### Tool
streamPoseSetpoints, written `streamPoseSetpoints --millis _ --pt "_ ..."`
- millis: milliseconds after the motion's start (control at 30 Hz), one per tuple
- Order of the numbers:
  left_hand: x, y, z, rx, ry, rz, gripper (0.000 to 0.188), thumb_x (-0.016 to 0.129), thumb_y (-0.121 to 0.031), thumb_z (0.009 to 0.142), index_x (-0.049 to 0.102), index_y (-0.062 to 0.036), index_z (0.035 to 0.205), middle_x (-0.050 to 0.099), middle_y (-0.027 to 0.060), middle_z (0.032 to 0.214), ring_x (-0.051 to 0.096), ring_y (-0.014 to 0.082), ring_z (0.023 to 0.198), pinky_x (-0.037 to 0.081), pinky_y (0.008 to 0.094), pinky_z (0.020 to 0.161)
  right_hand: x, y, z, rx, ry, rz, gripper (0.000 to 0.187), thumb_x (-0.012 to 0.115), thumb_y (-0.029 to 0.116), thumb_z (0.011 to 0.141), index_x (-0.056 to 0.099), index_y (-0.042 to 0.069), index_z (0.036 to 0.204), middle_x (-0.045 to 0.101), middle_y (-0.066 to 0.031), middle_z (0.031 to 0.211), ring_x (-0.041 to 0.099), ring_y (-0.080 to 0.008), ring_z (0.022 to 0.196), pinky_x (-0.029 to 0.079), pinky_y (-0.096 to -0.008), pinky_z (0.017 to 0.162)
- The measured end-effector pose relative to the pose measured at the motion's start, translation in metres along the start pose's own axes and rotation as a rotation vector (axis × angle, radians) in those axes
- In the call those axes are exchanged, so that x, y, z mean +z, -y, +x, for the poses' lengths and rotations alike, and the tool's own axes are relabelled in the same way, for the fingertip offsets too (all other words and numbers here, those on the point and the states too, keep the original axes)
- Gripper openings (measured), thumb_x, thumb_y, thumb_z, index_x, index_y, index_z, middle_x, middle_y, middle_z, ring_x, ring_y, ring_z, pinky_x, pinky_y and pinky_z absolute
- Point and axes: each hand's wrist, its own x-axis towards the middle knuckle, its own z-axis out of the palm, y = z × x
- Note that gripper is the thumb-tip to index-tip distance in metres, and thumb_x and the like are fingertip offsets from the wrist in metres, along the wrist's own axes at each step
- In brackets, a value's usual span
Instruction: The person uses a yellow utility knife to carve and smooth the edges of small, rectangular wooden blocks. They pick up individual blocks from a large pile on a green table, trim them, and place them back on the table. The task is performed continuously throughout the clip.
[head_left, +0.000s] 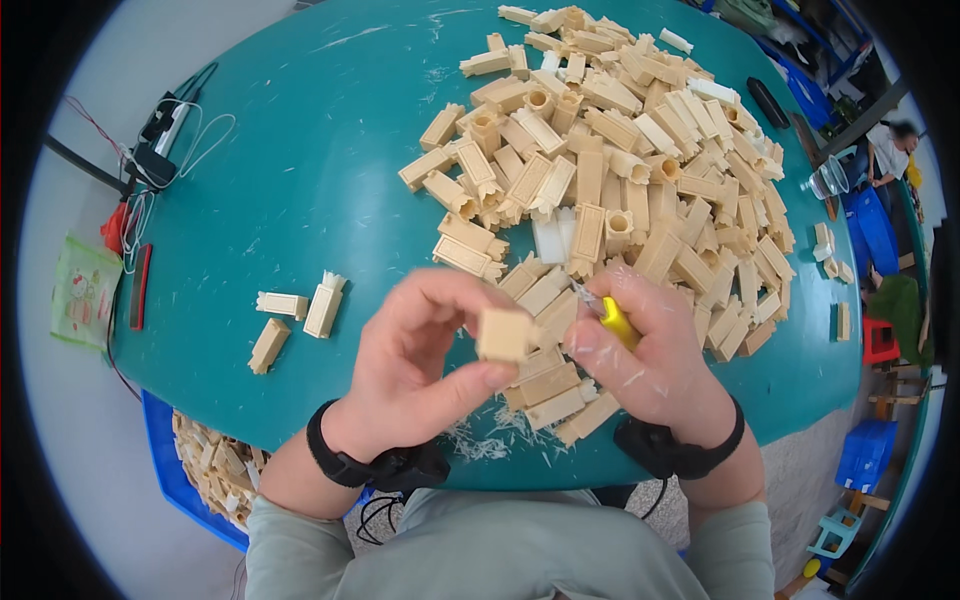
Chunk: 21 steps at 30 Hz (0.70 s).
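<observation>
Between the thumb and fingers of my left hand is a beige plastic block, its square end turned up. My right hand grips a yellow-handled craft knife, whose short metal blade points up and left toward the block, apart from it. Beyond both hands spreads a large heap of similar beige blocks, oblong with jagged crown-like ends, a few of them white. Several more blocks lie under and between my hands. Thin pale shavings are scattered near the table's front edge.
On the green table, three loose blocks lie left of my hands. A power strip with cables is at the left edge. A blue bin full of blocks stands below left. A clear cup and a person are at right.
</observation>
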Motion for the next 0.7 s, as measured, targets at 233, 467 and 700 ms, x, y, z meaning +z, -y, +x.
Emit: streamPoseSetpoints --millis 233,467,700 --pt "0.007 -0.004 0.003 -0.178 -0.256 -0.261 0.039 0.061 -0.003 0.079 0.039 -0.0033 0.111 0.052 0.0075 0.1 0.054 0.013 0.089 0.045 0.0267 0.079 0.01 -0.002 -0.004 -0.058 0.029 0.038 0.02 0.067 0.016 0.075 0.056 0.002 0.085 0.055 -0.0071 0.068 0.05 -0.0146 0.057 0.041 -0.0259 0.053" --pt "0.005 -0.009 0.002 -0.315 0.008 -0.179 0.049 0.06 -0.005 0.081 0.037 -0.0033 0.124 0.058 0.0038 0.081 0.052 0.0072 0.072 0.04 0.0205 0.062 0.006 0.003 -0.007 0.046 -0.001 0.281 0.013 0.061 0.008 0.08 0.057 0.001 0.091 0.059 -0.0062 0.076 0.053 -0.0108 0.065 0.042 -0.0233 0.058" --pt "0.006 -0.01 0.002 -0.328 0.072 -0.241 0.05 0.057 -0.005 0.083 0.034 -0.0029 0.128 0.057 0.0043 0.082 0.05 0.0064 0.07 0.04 0.0203 0.061 0.004 0.003 -0.008 0.006 0.053 0.304 0.016 0.059 0.006 0.08 0.055 0.0 0.094 0.061 -0.0076 0.083 0.055 -0.0123 0.07 0.043 -0.0233 0.063"
